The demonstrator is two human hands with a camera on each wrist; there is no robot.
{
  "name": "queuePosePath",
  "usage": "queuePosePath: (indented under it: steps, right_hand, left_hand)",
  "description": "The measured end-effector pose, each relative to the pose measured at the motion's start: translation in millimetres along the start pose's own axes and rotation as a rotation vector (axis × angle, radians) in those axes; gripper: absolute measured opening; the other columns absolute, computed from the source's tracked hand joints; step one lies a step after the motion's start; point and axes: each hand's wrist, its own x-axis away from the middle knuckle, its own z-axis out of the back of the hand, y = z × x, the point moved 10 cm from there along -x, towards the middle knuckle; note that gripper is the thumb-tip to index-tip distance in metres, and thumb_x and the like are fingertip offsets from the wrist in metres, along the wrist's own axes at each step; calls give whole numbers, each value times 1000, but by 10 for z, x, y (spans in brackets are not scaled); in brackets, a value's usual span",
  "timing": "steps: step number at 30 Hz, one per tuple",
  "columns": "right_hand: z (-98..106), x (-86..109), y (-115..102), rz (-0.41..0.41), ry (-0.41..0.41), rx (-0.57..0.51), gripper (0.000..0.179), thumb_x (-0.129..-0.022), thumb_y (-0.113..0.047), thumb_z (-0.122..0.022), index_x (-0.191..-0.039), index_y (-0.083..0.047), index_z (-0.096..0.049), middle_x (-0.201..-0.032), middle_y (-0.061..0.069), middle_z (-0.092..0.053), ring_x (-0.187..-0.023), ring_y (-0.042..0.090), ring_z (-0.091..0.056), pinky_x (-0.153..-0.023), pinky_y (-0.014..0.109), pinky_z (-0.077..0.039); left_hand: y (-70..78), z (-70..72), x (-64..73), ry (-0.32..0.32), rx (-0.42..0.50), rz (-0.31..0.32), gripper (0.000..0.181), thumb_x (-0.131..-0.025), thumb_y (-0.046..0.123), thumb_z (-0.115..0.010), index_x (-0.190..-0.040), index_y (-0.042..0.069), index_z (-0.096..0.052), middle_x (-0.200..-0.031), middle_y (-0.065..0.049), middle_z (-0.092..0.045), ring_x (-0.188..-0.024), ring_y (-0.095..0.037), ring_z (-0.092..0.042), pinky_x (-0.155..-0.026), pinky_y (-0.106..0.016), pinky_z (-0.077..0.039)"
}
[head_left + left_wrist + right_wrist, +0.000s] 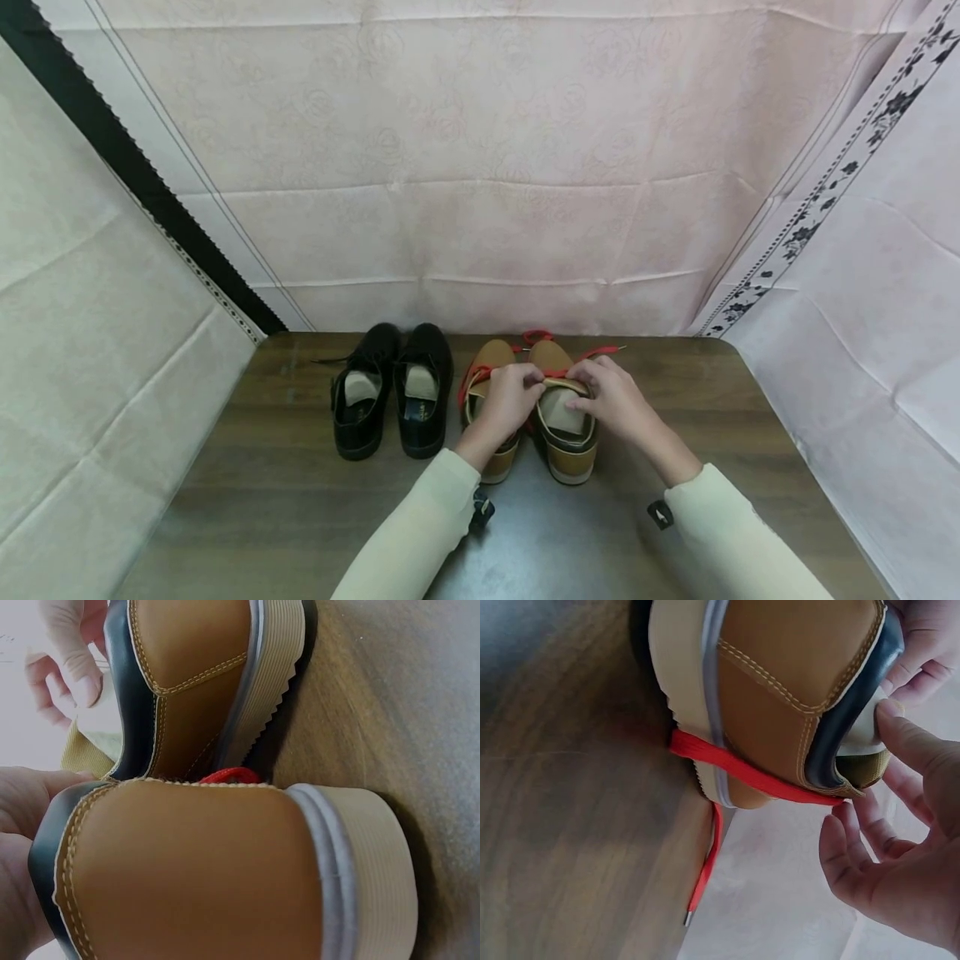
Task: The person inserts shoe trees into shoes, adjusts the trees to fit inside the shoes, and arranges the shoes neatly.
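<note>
A tan shoe with a dark collar and red lace [572, 461] stands on the table, toe away from me. My left hand [508, 404] reaches over its mate, another tan shoe [495, 467], and pinches the front opening of the first shoe by its tongue; its fingertips are partly hidden. On the other side, my right hand [611, 396] holds the same opening, thumb inside against the pale tongue [862, 724] and fingers outside by the eyelet edge. The red shoelace [757, 776] runs along the shoe's side to those fingers, and a loose end hangs down.
To the left stands a pair of black shoes: one black shoe [360, 437] and the other black shoe [422, 433]. All stand near the far edge of the wooden table [285, 500]. Pale patterned cloth [480, 233] hangs behind and at both sides.
</note>
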Motion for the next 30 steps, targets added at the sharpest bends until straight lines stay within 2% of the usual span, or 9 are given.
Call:
queuePosePath:
  steps: [12,19,26,30]
  right_hand:
    - [-44,-92,16,-39,-59,3,36,-80,-19,-90,-110,-10,-73,-102,9,-60,-95,25,-59,-82,44,-52]
    - [-67,-67,19,-50,-35,6,33,-80,-14,-90,-108,-12,-73,-104,9,-59,-94,27,-60,-82,44,-52]
    - [-110,-65,19,-46,-19,15,35,-81,-20,-89,-110,-11,-73,-105,10,-58,-90,24,-55,-77,38,-47]
    - [-116,-76,-17,-40,-18,36,36,-80,-20,-90,-110,-10,-73,-105,10,-60,-91,23,-54,-78,39,-47]
  left_hand:
    - [-3,-10,-30,-12,-15,-6,5,-94,12,-76,-95,9,-80,-93,-1,-78,-87,-13,-72,-79,-27,-59]
    - [-12,-8,-18,-11,-11,0,4,-94,12,-77,-94,10,-80,-93,-1,-78,-87,-12,-72,-78,-25,-59]
    - [-12,-14,-12,-14,-7,4,4,-94,12,-77,-95,10,-80,-92,-1,-78,-85,-11,-71,-77,-25,-59]
    - [-11,-19,-15,-15,-11,2,4,-93,11,-77,-96,10,-80,-93,-1,-78,-86,-12,-71,-77,-25,-58]
